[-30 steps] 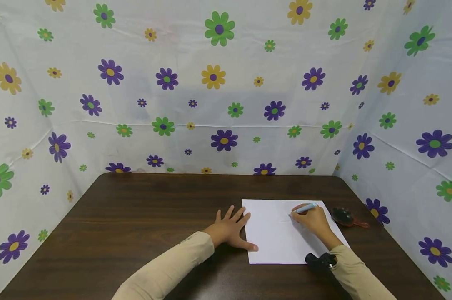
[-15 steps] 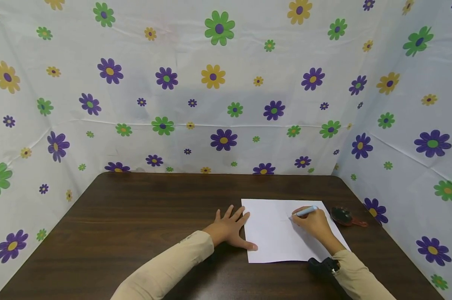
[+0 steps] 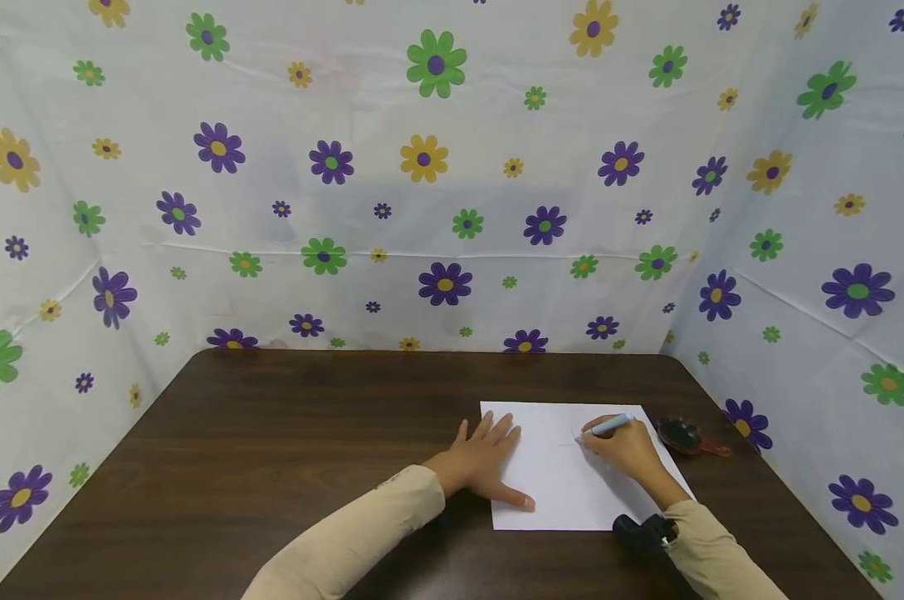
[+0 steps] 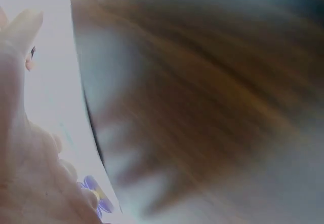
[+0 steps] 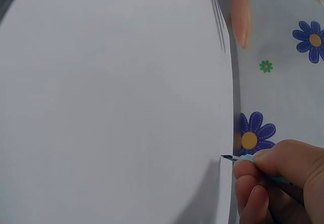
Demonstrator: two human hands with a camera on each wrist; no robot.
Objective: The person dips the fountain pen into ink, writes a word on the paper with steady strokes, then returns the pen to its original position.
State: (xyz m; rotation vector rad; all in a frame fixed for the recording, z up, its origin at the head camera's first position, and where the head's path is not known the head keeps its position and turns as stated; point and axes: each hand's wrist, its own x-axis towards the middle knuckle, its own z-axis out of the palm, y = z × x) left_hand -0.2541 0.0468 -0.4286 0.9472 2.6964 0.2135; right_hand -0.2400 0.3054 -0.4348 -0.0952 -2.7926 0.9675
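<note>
A sheet of white paper lies at the right of the table. My left hand rests with spread fingers across its left edge. In the left wrist view the same hand is close up, thumb extended over the white sheet. My right hand pinches a light blue pen, its tip down at the paper in the head view. Faint thin lines show near the tip. The right wrist view has the right hand gripping the pen close to its dark tip.
Right of the paper lies a dark, rounded object with a reddish handle. The dark wooden table extends to the left. A white curtain with printed flowers stands behind it and along the sides.
My left hand has slid right, farther onto the paper. The pen in my right hand has shifted slightly, and a faint short stroke now shows near its tip.
</note>
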